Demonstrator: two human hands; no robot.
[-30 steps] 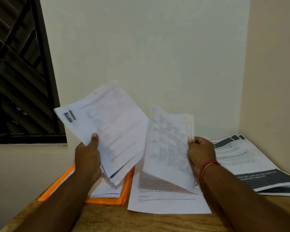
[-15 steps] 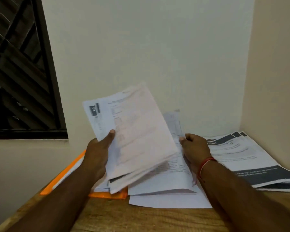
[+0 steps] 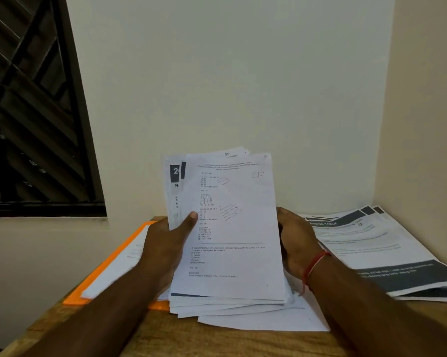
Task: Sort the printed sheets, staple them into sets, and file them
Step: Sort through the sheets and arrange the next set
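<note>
Stack of sheets (image 3: pixel 232 228) gripped between left hand (image 3: pixel 165 243) and right hand (image 3: pixel 297 243)

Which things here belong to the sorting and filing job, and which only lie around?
Job:
- held stack of sheets, between left hand and right hand
- orange folder
- dark-banded printouts

Lying about:
- wooden table
- window

Desk (image 3: pixel 145 338): wooden top, set in a wall corner. On it: orange folder (image 3: pixel 109 264), left of the loose white sheet (image 3: pixel 263 322) lying at centre; dark-banded printed sheets (image 3: pixel 387 256), right of that sheet, beside the side wall.
</note>
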